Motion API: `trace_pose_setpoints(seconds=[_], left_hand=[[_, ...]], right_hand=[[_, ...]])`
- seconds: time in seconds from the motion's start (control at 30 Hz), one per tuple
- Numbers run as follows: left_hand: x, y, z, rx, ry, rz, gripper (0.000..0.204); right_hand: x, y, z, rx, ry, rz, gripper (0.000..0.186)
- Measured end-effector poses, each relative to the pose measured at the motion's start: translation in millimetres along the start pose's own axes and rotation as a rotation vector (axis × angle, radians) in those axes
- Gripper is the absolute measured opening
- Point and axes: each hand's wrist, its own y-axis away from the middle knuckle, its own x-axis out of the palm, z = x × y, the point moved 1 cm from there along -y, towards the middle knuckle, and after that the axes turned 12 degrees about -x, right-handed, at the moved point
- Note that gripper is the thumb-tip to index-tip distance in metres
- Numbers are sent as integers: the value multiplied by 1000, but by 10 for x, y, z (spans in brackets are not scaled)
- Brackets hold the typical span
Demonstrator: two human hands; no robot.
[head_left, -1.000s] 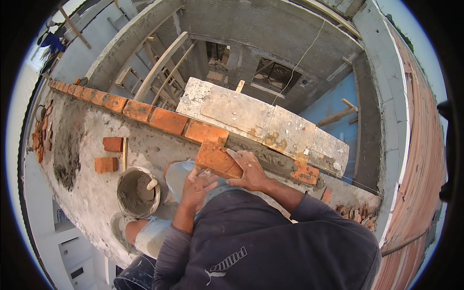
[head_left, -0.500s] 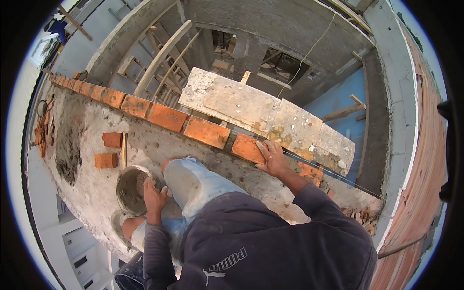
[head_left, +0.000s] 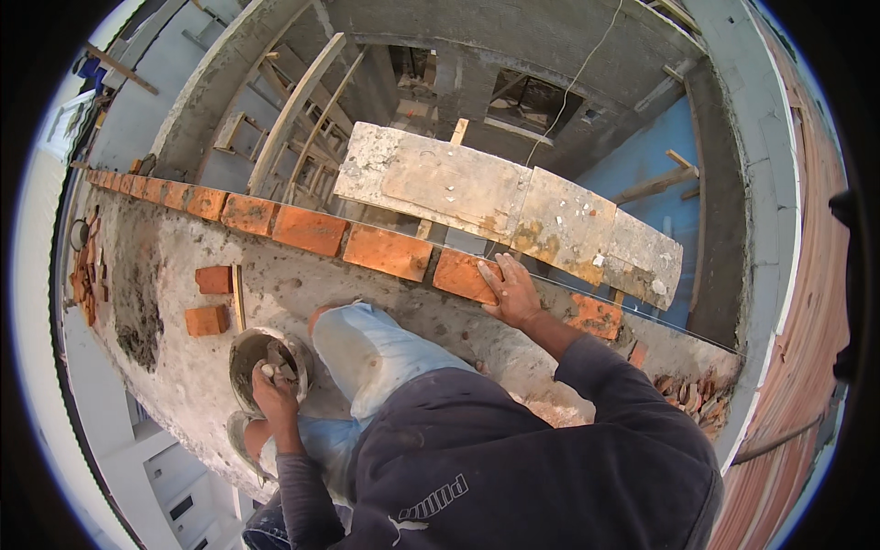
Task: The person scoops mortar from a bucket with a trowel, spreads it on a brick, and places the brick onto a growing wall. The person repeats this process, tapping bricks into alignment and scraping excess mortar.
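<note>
My right hand (head_left: 515,295) is on the right end of an orange brick (head_left: 463,276), fingers spread over its top and edge. That brick stands at the near end of a row of bricks (head_left: 310,230) running along the wall top, with a narrow gap to its neighbour. At lower left my left hand (head_left: 276,397) is closed on a trowel (head_left: 282,357), its grey blade over a round bucket (head_left: 303,378) with grey mortar smeared inside. The trowel's handle is mostly hidden by the fingers.
A taut string line (head_left: 541,291) follows the bricks. Beyond it lie pale planks (head_left: 467,189) over a deep room. Two loose bricks (head_left: 206,321) and a wood strip (head_left: 238,298) sit left. Another brick (head_left: 594,315) and rubble (head_left: 698,396) lie right.
My left hand has turned and shifted within the bucket area, bringing the trowel blade into sight. My right hand stays at the brick's end, its fingers slightly more spread. The view has shifted a little.
</note>
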Motion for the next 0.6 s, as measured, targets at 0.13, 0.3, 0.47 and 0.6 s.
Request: trace_pose_setpoints(seconds=[0.13, 0.3, 0.47, 0.6], left_hand=[[-581, 128, -489, 8, 7, -67, 35], [-919, 600, -1412, 296, 83, -77, 36], [-461, 1076, -2143, 906, 197, 422, 51], [13, 1060, -2286, 828, 545, 973, 54]], right_hand=[[-105, -6, 58, -15, 41, -1, 97], [-493, -39, 842, -48, -345, -205, 80], [-822, -102, 1753, 204, -2017, 178, 55], [-767, 233, 1437, 541, -1949, -82, 34]])
